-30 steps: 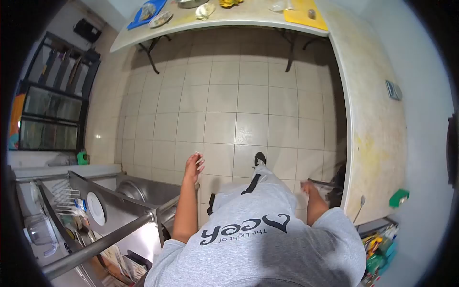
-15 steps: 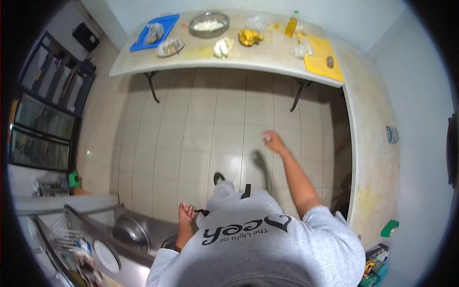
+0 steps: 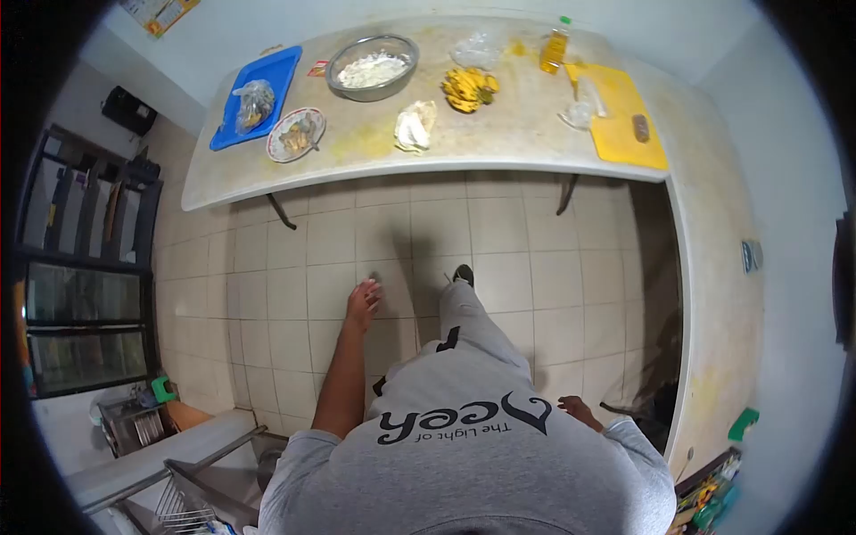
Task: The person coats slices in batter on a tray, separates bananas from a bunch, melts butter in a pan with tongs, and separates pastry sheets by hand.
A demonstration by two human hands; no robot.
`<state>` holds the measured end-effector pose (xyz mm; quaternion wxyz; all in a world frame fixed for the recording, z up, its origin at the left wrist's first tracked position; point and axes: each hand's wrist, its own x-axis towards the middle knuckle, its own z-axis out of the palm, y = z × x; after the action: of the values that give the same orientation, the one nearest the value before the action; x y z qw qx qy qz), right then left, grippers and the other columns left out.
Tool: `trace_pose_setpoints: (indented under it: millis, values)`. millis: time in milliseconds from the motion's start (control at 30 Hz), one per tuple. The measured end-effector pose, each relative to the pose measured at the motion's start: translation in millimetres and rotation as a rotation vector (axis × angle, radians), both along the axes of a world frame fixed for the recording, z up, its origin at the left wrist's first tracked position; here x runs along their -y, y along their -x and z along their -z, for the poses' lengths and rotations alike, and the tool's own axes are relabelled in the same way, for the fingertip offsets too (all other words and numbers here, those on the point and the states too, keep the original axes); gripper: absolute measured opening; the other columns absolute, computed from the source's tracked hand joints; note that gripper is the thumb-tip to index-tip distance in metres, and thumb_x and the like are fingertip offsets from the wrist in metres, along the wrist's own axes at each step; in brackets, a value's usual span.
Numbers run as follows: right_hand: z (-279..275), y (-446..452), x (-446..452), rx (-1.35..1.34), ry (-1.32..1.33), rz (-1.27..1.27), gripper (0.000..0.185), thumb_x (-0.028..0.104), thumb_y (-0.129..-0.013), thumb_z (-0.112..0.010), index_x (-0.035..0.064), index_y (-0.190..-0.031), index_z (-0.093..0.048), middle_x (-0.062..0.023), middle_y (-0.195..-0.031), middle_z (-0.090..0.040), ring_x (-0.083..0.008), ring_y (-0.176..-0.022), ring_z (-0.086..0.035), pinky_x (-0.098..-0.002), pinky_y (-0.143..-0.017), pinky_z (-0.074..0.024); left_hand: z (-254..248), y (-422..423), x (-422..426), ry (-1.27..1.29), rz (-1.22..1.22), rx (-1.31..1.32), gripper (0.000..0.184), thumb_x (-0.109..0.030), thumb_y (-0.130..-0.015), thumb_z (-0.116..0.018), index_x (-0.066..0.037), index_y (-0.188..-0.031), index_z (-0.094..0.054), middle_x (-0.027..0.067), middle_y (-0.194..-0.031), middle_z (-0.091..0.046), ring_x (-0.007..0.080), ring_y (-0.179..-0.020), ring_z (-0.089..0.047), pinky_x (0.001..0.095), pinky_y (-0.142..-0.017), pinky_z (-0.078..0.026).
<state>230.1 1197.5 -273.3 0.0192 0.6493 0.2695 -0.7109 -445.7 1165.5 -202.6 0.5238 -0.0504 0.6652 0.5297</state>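
Standing ahead | table (image 3: 499, 143) | well apart from left hand (image 3: 362, 306)

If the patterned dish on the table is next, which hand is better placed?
Probably the left hand: it is farther forward and nearer the patterned dish, while the right hand hangs back beside the shirt.

Soft shadows, black fisheye corners.

Pale walls (image 3: 776, 169), beige tiled floor (image 3: 499, 223), 2 tables (image 3: 513, 134), dark cabinet (image 3: 85, 290).
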Motion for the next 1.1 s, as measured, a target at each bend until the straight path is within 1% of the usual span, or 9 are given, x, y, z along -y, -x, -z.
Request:
trace_pose_setpoints:
  millis: [167, 200, 300, 400, 467, 567, 800, 900, 1100]
  values:
    - [27, 145, -134, 0.276, 0.092, -0.342, 0.032, 0.038, -0.089, -0.050, 0.0156, -0.111, -0.055, -0.0012, -0.101, -0.062, -0.0154, -0.083, -0.060, -0.0436, -0.070, -0.0421, -47, 19, -96, 0.012, 0.131, -0.086, 0.051, -0.055, -0.080, -0.057, -0.013, -0.109, -0.054, 0.0009, -0.106, -0.054, 0.0147, -0.090, -0.050, 0.0337, -0.081, -0.040]
    - [57, 174, -169, 0.290, -0.079, -0.460, 0.034, 0.038, -0.088, -0.050, 0.0110, -0.108, -0.059, -0.0061, -0.097, -0.064, -0.0201, -0.085, -0.060, -0.0440, -0.074, -0.0441, -46, 28, -116, 0.042, 0.196, -0.135, 0.054, -0.056, -0.080, -0.057, -0.013, -0.111, -0.053, 0.0031, -0.109, -0.054, 0.0157, -0.092, -0.050, 0.0352, -0.081, -0.040]
    - [88, 279, -286, 0.242, -0.609, -0.492, 0.030, 0.034, -0.088, -0.054, 0.0045, -0.094, -0.059, -0.0053, -0.084, -0.059, -0.0150, -0.075, -0.053, -0.0320, -0.062, -0.0453, -54, 47, -171, -0.021, 0.254, -0.461, 0.062, -0.050, -0.078, -0.065, -0.006, -0.119, -0.052, 0.0070, -0.113, -0.054, 0.0195, -0.096, -0.053, 0.0319, -0.082, -0.043]
    - [-26, 408, -356, -0.267, -0.664, -0.086, 0.033, 0.035, -0.092, -0.050, 0.0064, -0.107, -0.056, -0.0008, -0.095, -0.061, -0.0092, -0.081, -0.055, -0.0242, -0.070, -0.0447, -87, 75, -237, -0.096, 0.344, -0.711, 0.081, -0.052, -0.073, -0.070, -0.002, -0.130, -0.041, 0.0133, -0.128, -0.045, 0.0269, -0.111, -0.048, 0.0370, -0.093, -0.038]
    - [-103, 470, -381, -0.331, -0.645, -0.184, 0.029, 0.022, -0.094, -0.048, 0.0041, -0.115, -0.055, -0.0027, -0.104, -0.061, -0.0109, -0.089, -0.056, -0.0250, -0.073, -0.0463, -101, 102, -275, -0.202, 0.434, -0.907, 0.093, -0.052, -0.068, -0.074, -0.003, -0.135, -0.034, 0.0140, -0.136, -0.037, 0.0312, -0.120, -0.042, 0.0432, -0.100, -0.033]
    - [-137, 528, -398, -0.359, -0.592, -0.234, 0.029, 0.023, -0.094, -0.048, 0.0032, -0.115, -0.054, -0.0025, -0.103, -0.061, -0.0098, -0.088, -0.056, -0.0233, -0.074, -0.0467, -114, 140, -326, -0.159, 0.683, -1.321, 0.104, -0.053, -0.063, -0.076, 0.002, -0.137, -0.026, 0.0228, -0.138, -0.031, 0.0344, -0.127, -0.032, 0.0425, -0.104, -0.028]
    - [-120, 561, -350, -0.246, -0.556, 0.054, 0.029, 0.030, -0.094, -0.050, 0.0071, -0.110, -0.057, 0.0011, -0.094, -0.062, -0.0072, -0.075, -0.055, -0.0191, -0.063, -0.0428, -94, 191, -377, -0.300, 1.138, -1.181, 0.123, -0.052, -0.053, -0.080, 0.003, -0.141, -0.014, 0.0209, -0.148, -0.008, 0.0349, -0.136, -0.012, 0.0473, -0.110, -0.012]
    - [-109, 574, -325, -0.186, -0.491, 0.227, 0.029, 0.032, -0.093, -0.051, 0.0083, -0.109, -0.058, 0.0016, -0.093, -0.062, -0.0070, -0.073, -0.055, -0.0191, -0.063, -0.0419, -96, 196, -387, -0.239, 1.331, -1.189, 0.122, -0.052, -0.054, -0.079, 0.002, -0.141, -0.013, 0.0190, -0.149, -0.004, 0.0332, -0.137, -0.010, 0.0473, -0.110, -0.011]
    - [-125, 609, -302, -0.114, -0.565, 0.505, 0.032, 0.037, -0.093, -0.049, 0.0114, -0.111, -0.056, 0.0018, -0.095, -0.062, -0.0081, -0.075, -0.055, -0.0258, -0.069, -0.0445, -92, 214, -405, -0.493, 1.273, -1.222, 0.093, -0.046, -0.062, -0.077, -0.001, -0.132, -0.035, 0.0188, -0.146, -0.014, 0.0338, -0.134, -0.018, 0.0478, -0.108, -0.016]
